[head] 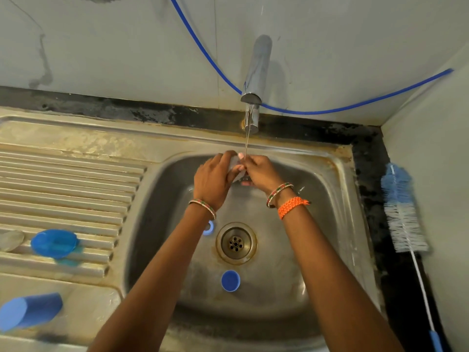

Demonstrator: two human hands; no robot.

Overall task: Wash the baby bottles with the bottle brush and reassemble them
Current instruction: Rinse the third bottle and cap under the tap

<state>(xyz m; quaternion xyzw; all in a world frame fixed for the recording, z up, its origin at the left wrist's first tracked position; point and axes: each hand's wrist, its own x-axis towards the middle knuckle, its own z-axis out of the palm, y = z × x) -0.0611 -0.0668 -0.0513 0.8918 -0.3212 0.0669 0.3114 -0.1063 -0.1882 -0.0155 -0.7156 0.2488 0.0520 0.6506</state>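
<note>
Both my hands are up under the tap, meeting in the thin stream of water over the far side of the sink. My left hand curls its fingers round a small clear piece, and my right hand closes on the same piece from the other side, fingertips touching it. The piece is blurred and mostly hidden between my palms, so I cannot tell whether it is a teat or some other part of a bottle.

Below my wrists, nearer my body, the drain sits in the sink floor. A blue ring lies just beside my left forearm, partly hidden by it, and a blue cap lies between my two forearms, closer to me than the drain.

Well out to the right of my right hand, the bottle brush lies on the dark counter edge against the wall, blue and white bristles away from me, thin handle running back toward me. Neither hand touches it.

Off to the left of my left arm, on the ribbed draining board, rests a blue lid with a clear piece just beside it. Nearer me on that side a blue cup lies on its side
</note>
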